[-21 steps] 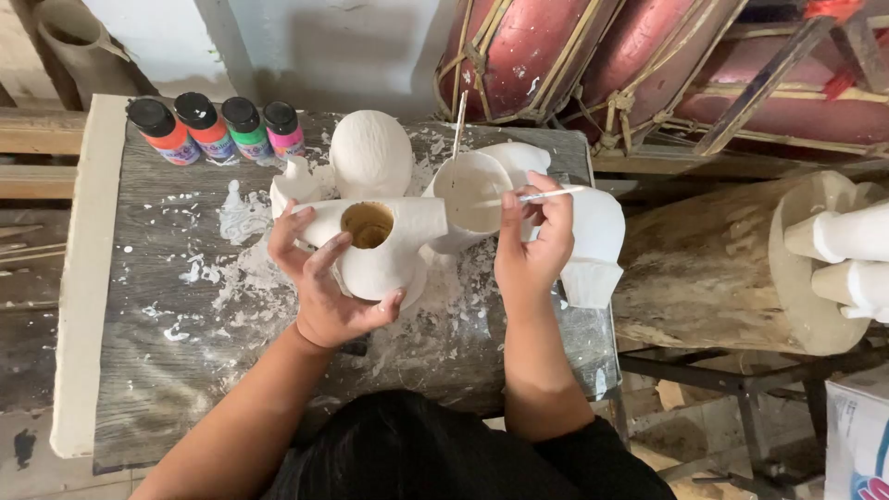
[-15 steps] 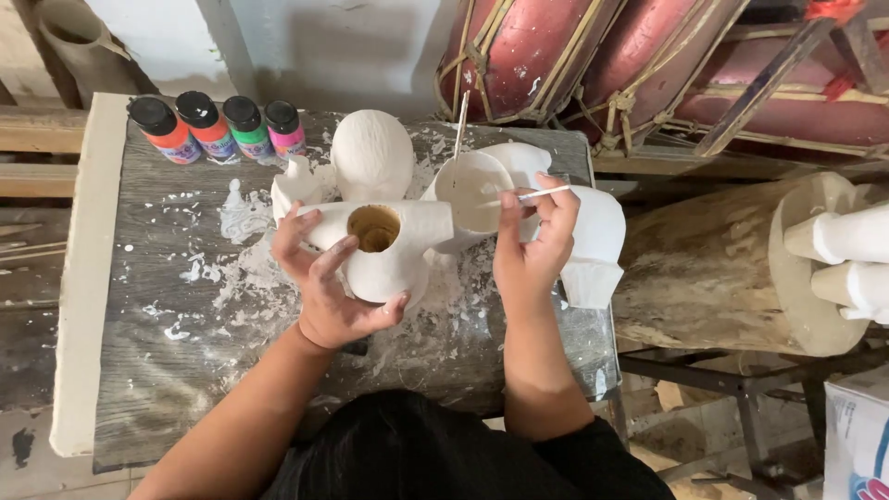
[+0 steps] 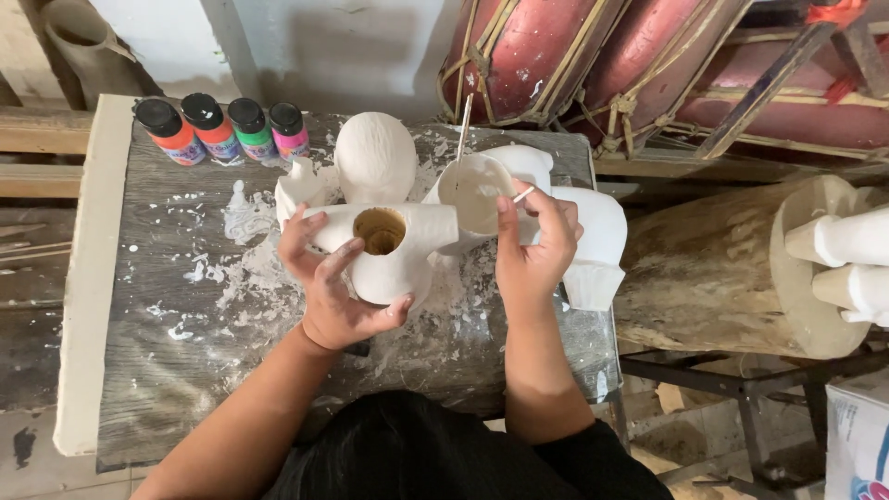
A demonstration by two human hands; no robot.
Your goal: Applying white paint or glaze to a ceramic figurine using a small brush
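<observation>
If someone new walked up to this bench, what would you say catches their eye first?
Probably the white clay torso at the table's middle, gripped by the left hand, its hollow neck hole facing up. Beside it the right hand holds a thin stick over a white cup. Next, the four paint bottles in a row at the far left corner of the table, and the red drums behind.

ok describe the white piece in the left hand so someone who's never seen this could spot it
Start at the grey wooden table spattered with white. Near its middle, the left hand grips a white hollow figurine body, just below a rounded white head piece. Unlike the other white pieces around it, it has a round open hole on top showing a brownish inside.
</observation>
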